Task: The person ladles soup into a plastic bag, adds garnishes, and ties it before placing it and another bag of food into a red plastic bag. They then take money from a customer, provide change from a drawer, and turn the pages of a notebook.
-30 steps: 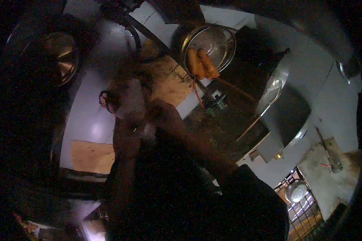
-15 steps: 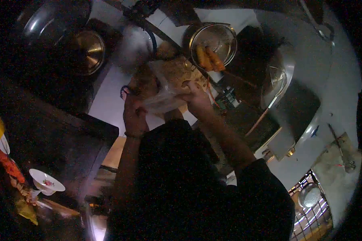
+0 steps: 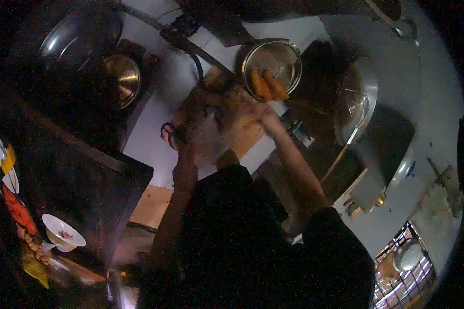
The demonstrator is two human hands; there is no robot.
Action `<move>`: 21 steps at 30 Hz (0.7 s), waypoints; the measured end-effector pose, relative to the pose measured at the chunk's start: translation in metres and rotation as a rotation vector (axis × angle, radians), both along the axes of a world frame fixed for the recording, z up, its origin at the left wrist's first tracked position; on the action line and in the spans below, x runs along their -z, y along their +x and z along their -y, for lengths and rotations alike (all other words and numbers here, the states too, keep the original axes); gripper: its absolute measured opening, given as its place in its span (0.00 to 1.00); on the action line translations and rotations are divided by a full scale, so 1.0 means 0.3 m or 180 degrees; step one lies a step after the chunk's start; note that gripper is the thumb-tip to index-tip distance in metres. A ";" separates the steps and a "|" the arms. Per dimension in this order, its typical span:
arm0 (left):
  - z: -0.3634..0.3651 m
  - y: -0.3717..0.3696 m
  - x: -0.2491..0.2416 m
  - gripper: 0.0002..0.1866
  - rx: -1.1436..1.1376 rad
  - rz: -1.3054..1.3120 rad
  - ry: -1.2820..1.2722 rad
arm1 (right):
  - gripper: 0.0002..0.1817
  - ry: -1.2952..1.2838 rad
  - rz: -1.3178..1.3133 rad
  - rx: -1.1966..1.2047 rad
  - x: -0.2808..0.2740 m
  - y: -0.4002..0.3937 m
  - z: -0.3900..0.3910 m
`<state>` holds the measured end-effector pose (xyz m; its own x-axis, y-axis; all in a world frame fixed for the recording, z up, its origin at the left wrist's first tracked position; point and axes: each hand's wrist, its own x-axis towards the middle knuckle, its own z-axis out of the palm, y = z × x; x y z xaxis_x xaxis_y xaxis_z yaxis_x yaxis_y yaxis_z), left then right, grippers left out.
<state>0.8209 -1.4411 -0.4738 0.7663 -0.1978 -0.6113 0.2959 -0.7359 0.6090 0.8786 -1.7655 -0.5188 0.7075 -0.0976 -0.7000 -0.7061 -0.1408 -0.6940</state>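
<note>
The right hand [image 3: 265, 117] has shifted along the board's [image 3: 250, 135] right edge, grip unclear, while the left hand [image 3: 184, 169] pinches the bag [image 3: 206, 138].

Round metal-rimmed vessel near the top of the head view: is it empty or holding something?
Holding something: orange-brown rolls lie at one side of the vessel, with bare bottom visible beside them.
</note>
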 end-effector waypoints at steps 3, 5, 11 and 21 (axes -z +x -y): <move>-0.036 -0.060 -0.032 0.25 0.0027 0.0306 -0.0001 | 0.17 -0.4406 0.1020 -0.1469 0.159 0.114 0.116; -0.045 0.004 -0.112 0.29 0.0557 0.0854 0.0325 | 0.16 -0.5041 0.1691 -0.3161 0.572 0.058 0.358; -0.117 -0.041 -0.203 0.30 -0.0064 0.1026 0.0632 | 0.13 -0.4044 -0.0056 -0.2689 0.340 0.195 0.196; -0.061 -0.216 -0.332 0.32 -0.0794 0.1071 0.0526 | 0.09 -0.2063 0.0509 -0.1879 -0.035 0.194 0.140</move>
<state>0.7560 -1.4229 -0.3742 0.9397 0.0977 -0.3276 0.2822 -0.7627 0.5820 0.9366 -1.8075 -0.5083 0.8522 -0.0288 -0.5225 -0.2958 -0.8501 -0.4356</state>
